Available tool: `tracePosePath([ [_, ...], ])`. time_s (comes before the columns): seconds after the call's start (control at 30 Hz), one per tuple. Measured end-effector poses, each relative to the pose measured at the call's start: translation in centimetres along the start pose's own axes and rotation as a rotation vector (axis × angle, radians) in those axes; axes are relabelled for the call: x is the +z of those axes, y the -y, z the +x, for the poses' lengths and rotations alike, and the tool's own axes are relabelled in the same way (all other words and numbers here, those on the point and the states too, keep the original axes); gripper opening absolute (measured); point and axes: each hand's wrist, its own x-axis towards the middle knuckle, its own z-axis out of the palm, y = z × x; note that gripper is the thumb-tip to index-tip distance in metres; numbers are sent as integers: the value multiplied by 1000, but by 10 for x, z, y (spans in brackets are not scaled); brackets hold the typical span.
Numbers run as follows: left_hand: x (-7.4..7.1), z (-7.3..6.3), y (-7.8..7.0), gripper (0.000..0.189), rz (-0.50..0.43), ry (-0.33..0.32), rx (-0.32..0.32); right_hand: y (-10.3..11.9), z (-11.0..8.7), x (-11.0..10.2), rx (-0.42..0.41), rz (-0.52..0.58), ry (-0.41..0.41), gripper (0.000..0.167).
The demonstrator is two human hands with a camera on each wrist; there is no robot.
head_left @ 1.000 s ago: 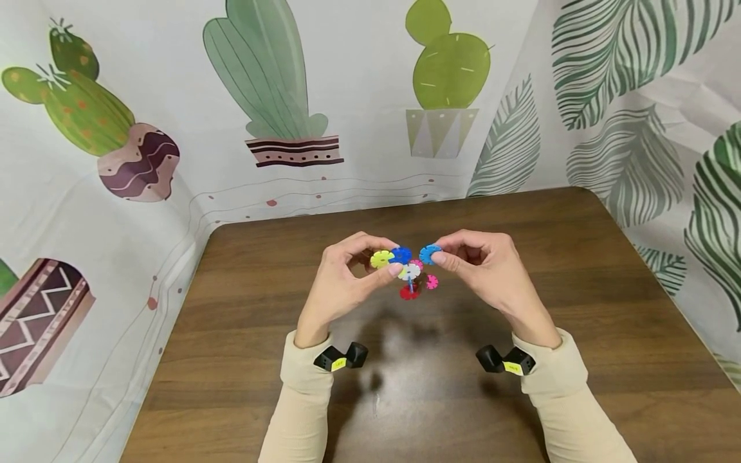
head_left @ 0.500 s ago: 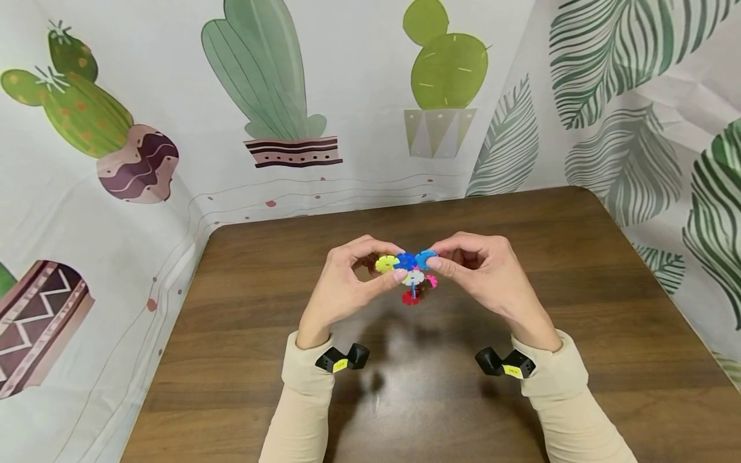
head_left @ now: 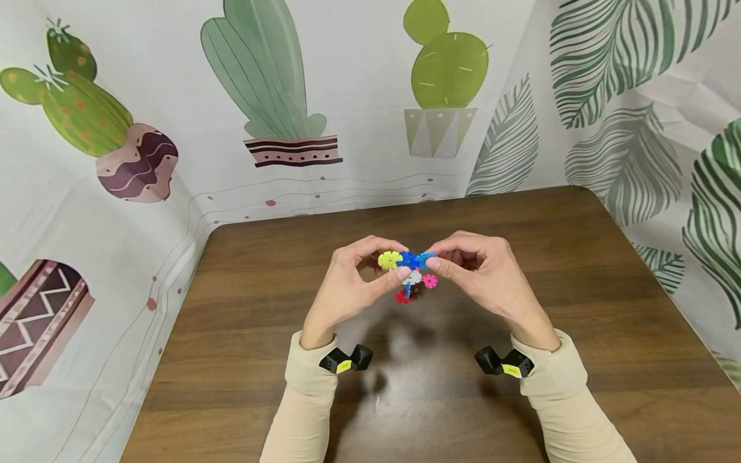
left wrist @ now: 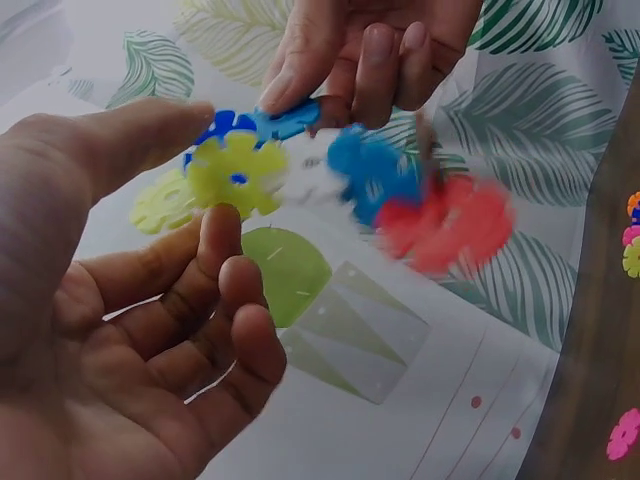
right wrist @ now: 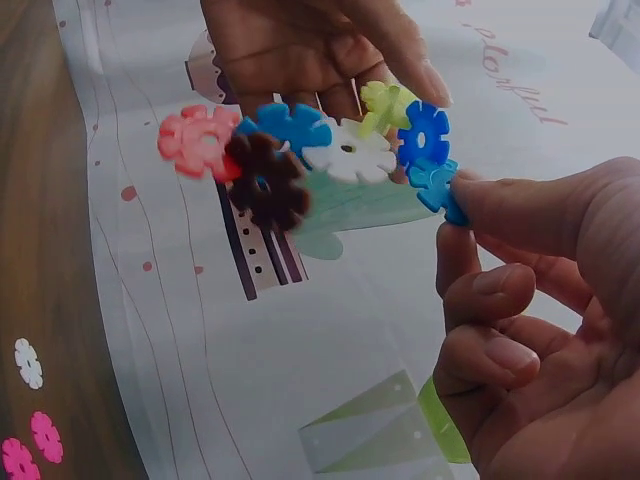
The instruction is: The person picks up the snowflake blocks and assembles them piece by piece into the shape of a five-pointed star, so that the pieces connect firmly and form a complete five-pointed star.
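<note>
Slotted plastic snowflake discs are joined into a chain held up above the table. My left hand (head_left: 359,276) pinches it between thumb and fingers near a dark blue disc (right wrist: 424,138) and a yellow disc (left wrist: 238,175). From there hang a white disc (right wrist: 349,151), a blue disc (right wrist: 290,128), a red disc (right wrist: 198,142) and a brown disc (right wrist: 268,185). My right hand (head_left: 483,265) pinches a light blue disc (right wrist: 436,188), its edge right at the dark blue disc's rim. The red end is blurred in the left wrist view.
Loose discs lie on the brown wooden table (head_left: 260,308): a pink disc (head_left: 429,281), a white disc (right wrist: 29,363) and several coloured ones (left wrist: 632,257). A white cloth (head_left: 370,128) printed with cacti and leaves hangs behind the table. Each wrist wears a black camera.
The light blue disc in my right hand has come up against the dark blue disc, closing the earlier gap. My left hand has shifted slightly right, and the chain's red end has swung left.
</note>
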Motion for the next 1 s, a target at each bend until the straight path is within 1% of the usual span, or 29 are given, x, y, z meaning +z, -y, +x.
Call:
tracePosePath([
  [0.17,2,0,0,25,-48,-13,-16,0,0,3,-15,3,-22,16],
  [0.3,3,-1,-1,27,-115,-24,-41,1,-1,5,-13,16,-47,13],
  [0.47,7,0,-3,27,-185,-19,-54,2,-2,6,-14,35,-72,13],
  [0.63,6,1,-5,26,-195,-27,-75,3,-1,6,-2,62,-78,12],
  [0.77,5,1,-5,27,-199,-40,-92,3,0,7,20,86,-58,13],
  [0.9,3,1,-4,28,-199,-58,-93,1,1,5,15,43,-41,15],
  [1.0,4,2,-3,29,-170,-49,-91,-1,1,1,-7,0,-54,13],
])
